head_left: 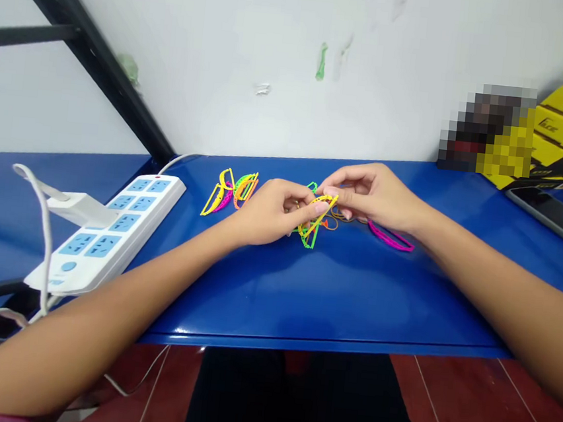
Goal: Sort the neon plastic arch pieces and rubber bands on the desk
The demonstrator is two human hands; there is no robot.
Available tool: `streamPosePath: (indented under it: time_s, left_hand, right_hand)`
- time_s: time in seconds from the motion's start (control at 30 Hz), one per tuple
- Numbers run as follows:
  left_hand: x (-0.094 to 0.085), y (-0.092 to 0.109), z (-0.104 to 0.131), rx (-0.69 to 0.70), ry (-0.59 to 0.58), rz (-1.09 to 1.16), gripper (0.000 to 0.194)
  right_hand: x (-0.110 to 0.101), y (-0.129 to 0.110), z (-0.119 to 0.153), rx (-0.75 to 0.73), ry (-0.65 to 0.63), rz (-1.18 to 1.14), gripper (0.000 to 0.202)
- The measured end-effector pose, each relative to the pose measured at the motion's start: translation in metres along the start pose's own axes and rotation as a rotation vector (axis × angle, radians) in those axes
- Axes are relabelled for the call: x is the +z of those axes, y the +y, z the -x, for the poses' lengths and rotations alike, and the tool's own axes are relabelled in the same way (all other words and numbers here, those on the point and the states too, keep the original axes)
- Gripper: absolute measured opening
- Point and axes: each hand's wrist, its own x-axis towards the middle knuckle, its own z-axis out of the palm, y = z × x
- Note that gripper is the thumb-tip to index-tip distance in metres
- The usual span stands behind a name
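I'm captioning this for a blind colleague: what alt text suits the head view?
A person's left hand pinches a yellow piece, the right hand close to its upper end, over a blue table. Bright pieces lie nearby; a white power strip sits at left.

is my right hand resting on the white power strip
No, the right hand is by the yellow plastic piece, while the white power strip lies over to the left.

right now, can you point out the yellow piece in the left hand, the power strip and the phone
yellow piece (319, 221), head view: its straight bar
power strip (114, 233), head view: socketed top face
phone (555, 211), head view: upper face
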Motion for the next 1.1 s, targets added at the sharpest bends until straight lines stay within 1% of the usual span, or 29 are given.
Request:
streamPosePath:
  time_s: [0.2, 0.27, 0.4, 0.5, 0.67, 0.83, 1.0, 1.1]
  left_hand:
    - [0.0001, -0.0001, -0.0014, -0.019, -0.008, 0.056, 0.039]
    - [-0.0004, 0.0005, -0.0018, -0.036, 0.001, 0.088, 0.041]
    - [-0.0025, 0.0011, -0.0035, -0.053, 0.066, 0.143, 0.052]
    - [-0.0043, 0.0007, -0.0050, -0.057, 0.106, 0.145, 0.053]
    - [-0.0062, -0.0018, -0.0050, -0.061, 0.081, 0.142, 0.052]
    - [-0.0065, -0.0016, -0.0050, -0.056, 0.061, 0.152, 0.051]
    - [-0.0050, 0.0013, -0.0049, -0.055, 0.050, 0.148, 0.054]
    - [-0.0052, 0.0014, -0.0046, -0.050, 0.058, 0.146, 0.053]
  right_hand:
    - [-0.0061, -0.0003, 0.0011, -0.002, -0.091, -0.010, 0.039]
    - [-0.0074, -0.0007, 0.0008, 0.001, -0.104, -0.015, 0.040]
    - [-0.0070, -0.0015, -0.0002, 0.023, -0.075, -0.040, 0.042]
    - [-0.0047, -0.0016, -0.0008, 0.020, -0.044, -0.050, 0.042]
    - [-0.0023, -0.0007, -0.0014, -0.011, -0.048, -0.064, 0.040]
    - [-0.0040, -0.0002, -0.0008, 0.029, -0.046, -0.067, 0.035]
    - [-0.0021, -0.0023, 0.0005, -0.015, -0.025, -0.040, 0.041]
    - [0.0005, -0.0046, 0.0015, -0.033, 0.005, -0.022, 0.041]
